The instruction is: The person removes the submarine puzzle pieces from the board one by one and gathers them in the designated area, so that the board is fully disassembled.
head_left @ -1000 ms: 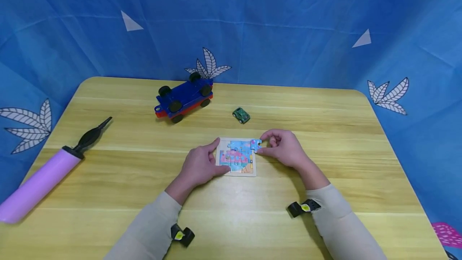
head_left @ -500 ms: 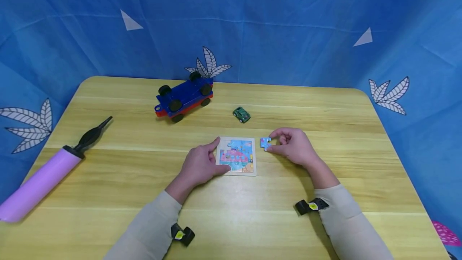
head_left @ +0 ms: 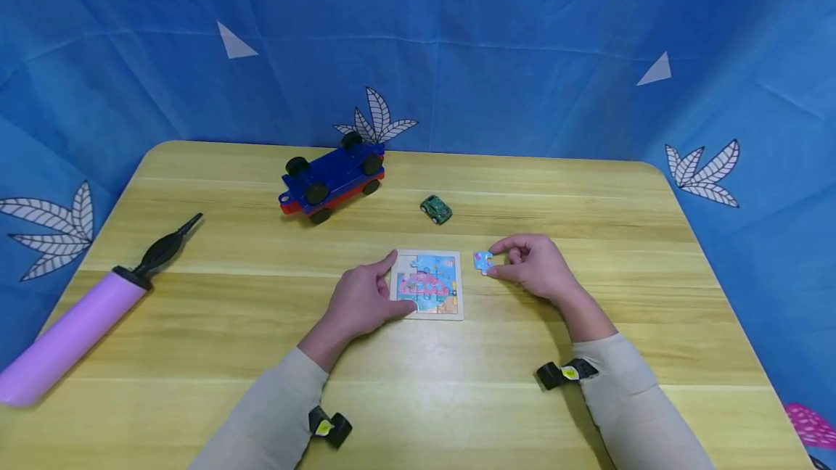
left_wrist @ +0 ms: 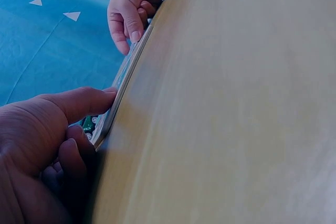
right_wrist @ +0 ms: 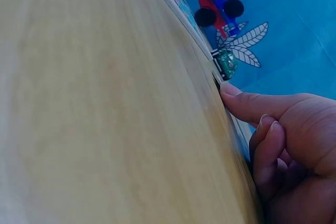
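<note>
A small square jigsaw puzzle (head_left: 427, 285) with a pale frame and a pink and blue picture lies flat on the table. Its upper left part shows bare backing where no pieces sit. My left hand (head_left: 362, 299) grips the frame's left side, index finger at the upper corner and thumb over the lower edge. Just right of the frame, my right hand (head_left: 532, 265) pinches a blue puzzle piece (head_left: 482, 261) with a pink spot between thumb and index finger. In the right wrist view the thumb (right_wrist: 239, 100) is low by the tabletop, and the piece is mostly hidden.
A tiny green toy car (head_left: 436, 209) stands behind the puzzle. Further back left, a blue and red toy vehicle (head_left: 333, 176) lies with wheels up. A purple hand pump (head_left: 75, 336) with a black nozzle rests at the left. Blue patterned cloth (head_left: 522, 56) hangs behind the table (head_left: 444, 397).
My right hand has drawn the puzzle piece off the puzzle's upper right corner, rightward to beside the frame. The left hand has stayed in place on the frame.
</note>
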`<state>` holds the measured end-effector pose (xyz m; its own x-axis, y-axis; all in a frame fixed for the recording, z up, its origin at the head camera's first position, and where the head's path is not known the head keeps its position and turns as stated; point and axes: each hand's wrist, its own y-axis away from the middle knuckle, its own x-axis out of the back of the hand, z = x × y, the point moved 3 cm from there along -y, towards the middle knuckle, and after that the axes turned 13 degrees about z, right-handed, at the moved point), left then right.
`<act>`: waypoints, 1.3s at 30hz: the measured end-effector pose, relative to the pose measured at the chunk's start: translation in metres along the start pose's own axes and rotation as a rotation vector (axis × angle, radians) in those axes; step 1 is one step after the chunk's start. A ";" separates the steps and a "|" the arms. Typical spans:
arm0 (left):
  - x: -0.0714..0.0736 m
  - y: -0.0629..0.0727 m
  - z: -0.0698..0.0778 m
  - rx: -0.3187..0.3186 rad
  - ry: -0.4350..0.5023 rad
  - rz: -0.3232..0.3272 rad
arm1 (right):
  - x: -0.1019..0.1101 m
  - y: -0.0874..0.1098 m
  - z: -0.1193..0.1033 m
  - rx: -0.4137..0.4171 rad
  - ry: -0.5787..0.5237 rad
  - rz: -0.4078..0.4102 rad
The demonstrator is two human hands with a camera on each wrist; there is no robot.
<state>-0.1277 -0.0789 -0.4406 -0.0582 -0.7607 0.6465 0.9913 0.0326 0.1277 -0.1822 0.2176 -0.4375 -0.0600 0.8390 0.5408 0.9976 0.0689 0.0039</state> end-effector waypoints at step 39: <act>0.001 0.000 0.000 -0.001 0.014 0.000 | -0.007 0.013 -0.003 0.046 -0.086 0.074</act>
<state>-0.1276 -0.0795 -0.4401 -0.0566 -0.7698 0.6358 0.9913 0.0323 0.1273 -0.1685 0.2115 -0.4385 0.0089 0.8857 0.4642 0.9970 0.0281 -0.0727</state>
